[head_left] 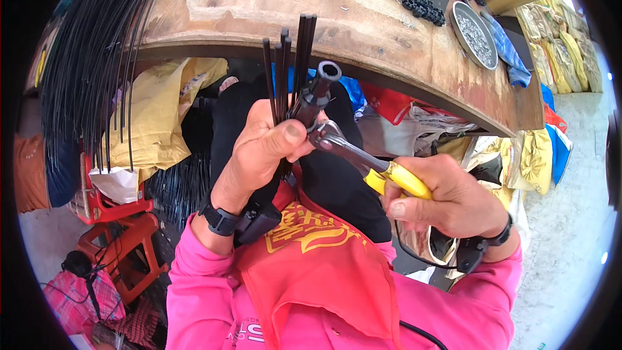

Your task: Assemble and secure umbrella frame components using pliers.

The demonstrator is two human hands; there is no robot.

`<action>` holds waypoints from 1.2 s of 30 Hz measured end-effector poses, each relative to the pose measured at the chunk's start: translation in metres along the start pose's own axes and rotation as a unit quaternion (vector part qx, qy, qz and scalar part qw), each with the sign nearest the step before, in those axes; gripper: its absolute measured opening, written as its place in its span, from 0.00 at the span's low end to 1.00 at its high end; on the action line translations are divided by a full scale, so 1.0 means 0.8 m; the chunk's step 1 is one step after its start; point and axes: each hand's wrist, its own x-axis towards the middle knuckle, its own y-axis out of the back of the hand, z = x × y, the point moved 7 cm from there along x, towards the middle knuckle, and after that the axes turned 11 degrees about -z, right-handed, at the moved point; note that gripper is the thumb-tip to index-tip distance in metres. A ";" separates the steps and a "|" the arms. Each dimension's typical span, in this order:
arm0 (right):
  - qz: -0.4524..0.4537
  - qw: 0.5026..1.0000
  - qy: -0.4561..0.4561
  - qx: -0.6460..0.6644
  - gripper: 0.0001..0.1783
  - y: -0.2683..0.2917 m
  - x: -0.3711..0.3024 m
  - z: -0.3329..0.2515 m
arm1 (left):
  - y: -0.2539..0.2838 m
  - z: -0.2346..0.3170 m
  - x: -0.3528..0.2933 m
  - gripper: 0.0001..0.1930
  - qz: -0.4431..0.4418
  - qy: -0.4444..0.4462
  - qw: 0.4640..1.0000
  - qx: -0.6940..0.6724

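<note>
My left hand (262, 146) is closed around a black tubular fitting (311, 100) with several thin black rods (278, 71) standing up beside it; together they look like part of an umbrella frame. The tube's round open end faces up and to the right. My right hand (447, 198) grips the yellow handles of metal pliers (350, 149). Their jaws reach the lower part of the fitting, close to my left thumb. Whether the jaws pinch anything there cannot be made out. My left fingers hide the lower part of the rods.
Across the far side runs a worn wooden table (259, 6). A round metal tray of small silvery pieces (476, 35), black plastic parts (414, 3) and a blue cloth (508, 48) lie at its right. Long black rods (91, 58) hang at the left, above a red stool (123, 246).
</note>
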 end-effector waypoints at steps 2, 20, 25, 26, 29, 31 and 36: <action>0.020 1.000 0.000 -0.004 0.10 -0.010 0.008 0.005 | 0.001 0.001 0.003 0.33 -0.009 -0.001 1.000 0.005; 0.147 0.969 0.156 -0.122 0.10 -0.029 0.048 0.026 | 0.016 0.004 -0.004 0.32 0.005 -0.008 0.999 0.042; 0.057 0.991 0.078 -0.094 0.11 -0.012 0.026 0.006 | 0.010 -0.001 -0.006 0.30 0.020 0.004 0.998 0.055; 0.041 0.995 0.051 -0.073 0.10 -0.012 0.025 0.006 | 0.010 -0.002 -0.006 0.30 0.013 0.002 0.998 0.055; 0.071 0.989 0.071 -0.112 0.13 0.001 0.023 -0.001 | 0.016 0.003 -0.007 0.31 0.056 -0.031 0.993 0.098; 0.159 0.949 0.151 -0.228 0.19 0.021 0.014 -0.020 | 0.013 0.010 -0.006 0.31 0.110 -0.074 0.987 0.094; 0.329 0.819 0.188 -0.432 0.18 0.094 -0.002 -0.062 | 0.032 0.022 -0.025 0.18 0.220 -0.047 0.942 0.249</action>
